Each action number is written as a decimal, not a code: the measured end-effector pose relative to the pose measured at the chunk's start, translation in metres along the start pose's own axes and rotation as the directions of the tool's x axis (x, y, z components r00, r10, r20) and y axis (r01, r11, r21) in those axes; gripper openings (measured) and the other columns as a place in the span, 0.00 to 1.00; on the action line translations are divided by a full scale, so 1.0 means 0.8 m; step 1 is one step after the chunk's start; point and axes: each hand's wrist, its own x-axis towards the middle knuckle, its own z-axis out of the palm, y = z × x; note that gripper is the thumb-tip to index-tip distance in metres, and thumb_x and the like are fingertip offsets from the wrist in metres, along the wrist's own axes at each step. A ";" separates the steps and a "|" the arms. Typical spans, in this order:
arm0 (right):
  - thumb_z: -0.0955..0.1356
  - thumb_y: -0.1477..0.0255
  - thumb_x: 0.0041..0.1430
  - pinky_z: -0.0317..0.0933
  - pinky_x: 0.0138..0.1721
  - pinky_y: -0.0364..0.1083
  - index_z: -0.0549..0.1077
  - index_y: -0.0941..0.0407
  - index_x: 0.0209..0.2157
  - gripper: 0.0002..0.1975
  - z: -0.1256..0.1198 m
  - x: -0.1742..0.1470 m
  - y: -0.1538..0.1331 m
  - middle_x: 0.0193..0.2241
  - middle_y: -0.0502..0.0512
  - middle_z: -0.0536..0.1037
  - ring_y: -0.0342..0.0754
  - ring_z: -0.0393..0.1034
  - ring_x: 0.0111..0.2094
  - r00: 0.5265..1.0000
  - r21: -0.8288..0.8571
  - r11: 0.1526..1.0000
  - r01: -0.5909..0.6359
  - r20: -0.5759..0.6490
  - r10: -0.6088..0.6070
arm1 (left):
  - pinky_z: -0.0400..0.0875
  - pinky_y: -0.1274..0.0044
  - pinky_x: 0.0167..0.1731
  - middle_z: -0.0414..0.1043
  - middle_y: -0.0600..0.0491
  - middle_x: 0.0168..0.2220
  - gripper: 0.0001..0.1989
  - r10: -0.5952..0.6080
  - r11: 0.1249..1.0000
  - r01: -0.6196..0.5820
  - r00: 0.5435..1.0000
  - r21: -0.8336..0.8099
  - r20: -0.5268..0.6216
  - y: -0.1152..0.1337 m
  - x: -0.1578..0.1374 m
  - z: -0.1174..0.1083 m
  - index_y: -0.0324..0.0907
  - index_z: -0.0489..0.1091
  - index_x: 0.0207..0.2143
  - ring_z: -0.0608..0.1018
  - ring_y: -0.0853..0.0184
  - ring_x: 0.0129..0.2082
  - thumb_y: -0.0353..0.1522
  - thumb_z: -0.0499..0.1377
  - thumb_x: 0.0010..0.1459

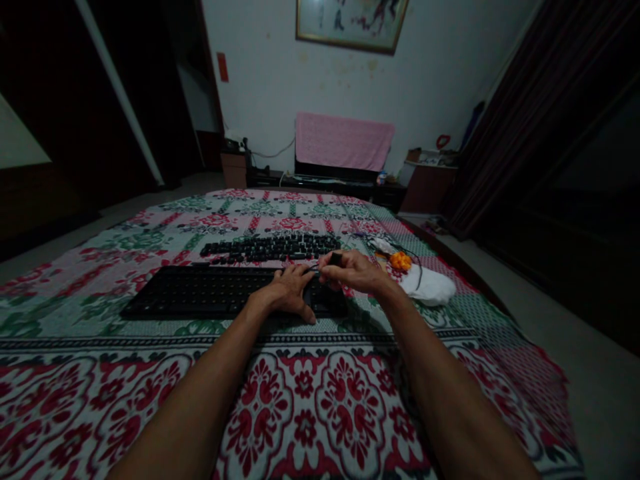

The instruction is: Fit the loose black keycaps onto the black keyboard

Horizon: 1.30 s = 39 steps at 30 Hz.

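A black keyboard [200,291] lies across the patterned bed cover, its key area looking stripped of keycaps. My left hand [290,293] rests on the keyboard's right part, fingers spread and thumb toward the near edge. Just right of it, my right hand [354,270] is closed around a small tool with a black handle [337,258]. The tool's thin tip points left, close to my left fingertips; its exact kind is too dark to make out. Behind the keyboard, loose black keycaps [270,248] lie in rough rows.
To the right lie a white cloth or bag [431,287], an orange bunched item [401,261] and a dark cable [419,267]. The flowered cover [300,400] spreads over the bed. Beyond its far edge stands a low cabinet with a pink towel [344,141] over a screen.
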 end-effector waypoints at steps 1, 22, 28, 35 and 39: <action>0.68 0.65 0.50 0.58 0.21 0.38 0.68 0.60 0.33 0.12 0.000 0.001 0.003 0.24 0.49 0.74 0.37 0.63 0.19 1.000 0.014 1.000 -0.005 -0.002 0.005 | 0.43 0.51 0.58 0.40 0.43 0.66 0.55 0.009 1.000 -0.009 1.000 -0.013 0.007 -0.001 -0.001 0.000 0.48 0.49 0.63 0.45 0.45 0.64 0.51 0.66 0.33; 0.70 0.63 0.48 0.59 0.25 0.38 0.72 0.59 0.35 0.16 0.013 0.009 0.026 0.28 0.52 0.76 0.41 0.68 0.27 0.998 0.040 0.998 0.049 -0.045 -0.047 | 0.58 0.81 0.23 0.68 0.55 0.18 0.12 -0.047 0.962 -0.061 0.924 -0.268 -0.379 0.007 0.006 -0.002 0.38 0.75 0.24 0.70 0.71 0.21 0.33 0.53 0.51; 0.67 0.62 0.48 0.62 0.29 0.41 0.68 0.58 0.31 0.14 -0.012 0.008 0.043 0.28 0.51 0.74 0.41 0.66 0.26 0.886 0.132 0.991 0.018 -0.461 0.045 | 0.67 0.78 0.37 0.78 0.51 0.32 0.14 -0.103 0.973 -0.014 0.867 -0.231 -0.488 -0.007 0.007 -0.006 0.40 0.78 0.36 0.77 0.65 0.33 0.31 0.53 0.52; 0.61 0.64 0.51 0.61 0.32 0.43 0.69 0.57 0.29 0.11 -0.034 0.003 0.101 0.23 0.51 0.72 0.45 0.66 0.27 0.723 -0.191 0.963 -0.192 -0.691 0.007 | 0.70 0.79 0.39 0.79 0.54 0.37 0.15 -0.277 0.898 0.087 0.874 -0.432 -0.399 -0.015 0.019 -0.009 0.43 0.77 0.40 0.79 0.65 0.36 0.32 0.55 0.52; 0.61 0.65 0.52 0.61 0.40 0.44 0.72 0.57 0.32 0.13 -0.031 0.004 0.114 0.30 0.54 0.76 0.48 0.69 0.35 0.687 -0.328 0.928 -0.178 -0.717 -0.121 | 0.70 0.77 0.42 0.79 0.55 0.37 0.15 -0.266 0.915 0.094 0.873 -0.393 -0.409 -0.014 0.038 -0.018 0.44 0.77 0.41 0.78 0.64 0.38 0.33 0.57 0.51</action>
